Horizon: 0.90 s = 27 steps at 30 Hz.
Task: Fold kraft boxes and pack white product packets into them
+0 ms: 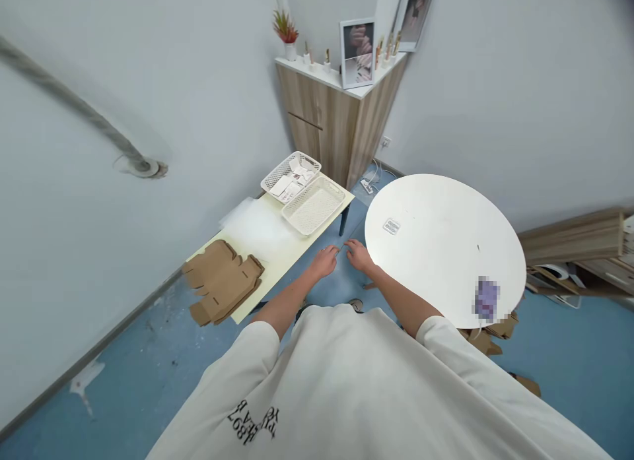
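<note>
My left hand (pixel 325 261) and my right hand (pixel 357 254) are close together in the gap between the long pale table and the round table. Both have bent fingers with the fingertips drawn in toward each other, in a pinch. Something thin and small seems to be between the fingertips, too small to name. Left of my hands, on the pale table (pixel 292 257), stand a white plastic basket (pixel 313 208) and, behind it, a second white basket (pixel 291 176) holding white cards or papers. To the right is the white round table (pixel 436 242), its edge near my right hand.
Flat brown cardboard boxes (pixel 222 282) and translucent plastic sheets (pixel 257 226) lie on the pale table. The round table bears a small clear item (pixel 391 226) and a blurred purple object (pixel 487 299). A wooden corner cabinet (pixel 331 127) stands ahead; cables (pixel 375 177) lie beside it.
</note>
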Each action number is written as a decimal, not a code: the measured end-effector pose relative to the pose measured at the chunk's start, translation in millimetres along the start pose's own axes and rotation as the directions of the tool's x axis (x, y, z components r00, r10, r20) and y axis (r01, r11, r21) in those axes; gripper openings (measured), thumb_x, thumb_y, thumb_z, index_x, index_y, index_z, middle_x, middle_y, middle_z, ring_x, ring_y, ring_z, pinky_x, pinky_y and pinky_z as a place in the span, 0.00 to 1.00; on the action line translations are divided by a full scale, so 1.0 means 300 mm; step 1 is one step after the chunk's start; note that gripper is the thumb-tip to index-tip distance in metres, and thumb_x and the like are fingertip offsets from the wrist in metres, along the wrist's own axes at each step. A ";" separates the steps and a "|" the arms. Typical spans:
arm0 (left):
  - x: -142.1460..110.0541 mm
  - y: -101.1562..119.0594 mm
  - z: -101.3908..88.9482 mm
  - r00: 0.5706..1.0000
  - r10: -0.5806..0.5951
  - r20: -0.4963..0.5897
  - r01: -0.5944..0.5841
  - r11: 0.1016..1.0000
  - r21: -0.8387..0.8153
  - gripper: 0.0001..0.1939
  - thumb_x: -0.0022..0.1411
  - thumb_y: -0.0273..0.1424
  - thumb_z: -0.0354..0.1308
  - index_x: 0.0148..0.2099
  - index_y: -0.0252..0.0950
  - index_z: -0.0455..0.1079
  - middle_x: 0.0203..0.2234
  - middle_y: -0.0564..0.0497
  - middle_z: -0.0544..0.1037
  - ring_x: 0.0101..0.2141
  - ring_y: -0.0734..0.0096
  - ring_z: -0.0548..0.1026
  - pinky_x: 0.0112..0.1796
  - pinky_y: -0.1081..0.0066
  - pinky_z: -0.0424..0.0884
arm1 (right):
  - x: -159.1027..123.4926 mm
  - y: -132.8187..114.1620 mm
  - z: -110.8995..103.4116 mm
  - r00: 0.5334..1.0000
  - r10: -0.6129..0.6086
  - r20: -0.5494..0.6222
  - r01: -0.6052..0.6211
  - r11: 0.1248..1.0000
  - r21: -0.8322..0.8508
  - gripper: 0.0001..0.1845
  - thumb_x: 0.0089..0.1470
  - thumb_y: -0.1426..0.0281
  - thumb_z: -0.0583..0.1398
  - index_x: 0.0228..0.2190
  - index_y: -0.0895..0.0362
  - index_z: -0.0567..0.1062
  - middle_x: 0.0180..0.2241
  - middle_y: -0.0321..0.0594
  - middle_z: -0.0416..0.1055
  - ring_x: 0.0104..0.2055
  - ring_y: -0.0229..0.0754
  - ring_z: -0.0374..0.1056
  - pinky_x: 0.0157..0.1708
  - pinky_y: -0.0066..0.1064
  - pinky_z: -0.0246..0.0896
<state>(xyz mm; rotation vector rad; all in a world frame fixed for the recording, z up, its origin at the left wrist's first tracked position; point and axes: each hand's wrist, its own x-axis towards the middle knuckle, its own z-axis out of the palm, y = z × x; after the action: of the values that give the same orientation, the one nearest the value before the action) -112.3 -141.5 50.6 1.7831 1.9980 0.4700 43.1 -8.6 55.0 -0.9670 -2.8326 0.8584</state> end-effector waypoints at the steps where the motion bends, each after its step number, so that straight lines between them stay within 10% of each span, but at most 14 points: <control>1: -0.027 -0.023 -0.019 1.000 -0.007 -0.013 0.007 1.000 -0.003 0.21 0.70 0.25 0.45 0.61 0.38 0.67 0.55 0.43 0.73 0.53 0.57 0.74 0.55 0.57 0.70 | 0.015 -0.034 0.019 1.000 -0.020 0.003 0.020 1.000 0.006 0.25 0.64 0.73 0.52 0.60 0.57 0.71 0.62 0.49 0.65 0.63 0.50 0.62 0.62 0.41 0.59; 16: -0.483 -0.590 -0.247 0.961 -0.275 -0.037 0.277 0.960 0.037 0.21 0.68 0.23 0.47 0.60 0.38 0.68 0.56 0.43 0.73 0.55 0.58 0.71 0.55 0.59 0.66 | 0.217 -0.613 0.442 0.983 -0.047 0.177 0.043 0.999 0.028 0.24 0.62 0.74 0.53 0.58 0.57 0.72 0.62 0.48 0.65 0.63 0.49 0.62 0.61 0.40 0.59; 27: -0.465 -0.748 -0.268 0.889 -0.430 0.158 0.391 0.892 0.228 0.17 0.68 0.26 0.48 0.55 0.34 0.71 0.62 0.36 0.67 0.61 0.52 0.65 0.60 0.54 0.55 | 0.303 -0.779 0.557 0.941 0.085 0.328 -0.063 0.995 -0.077 0.26 0.63 0.71 0.54 0.62 0.56 0.70 0.66 0.49 0.59 0.64 0.53 0.60 0.61 0.41 0.57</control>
<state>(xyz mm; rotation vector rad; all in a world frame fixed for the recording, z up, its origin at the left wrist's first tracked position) -332.3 -304.8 16.3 1.3740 2.2467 -0.0423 -193.2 -192.2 19.4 -1.0317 -3.1392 1.0318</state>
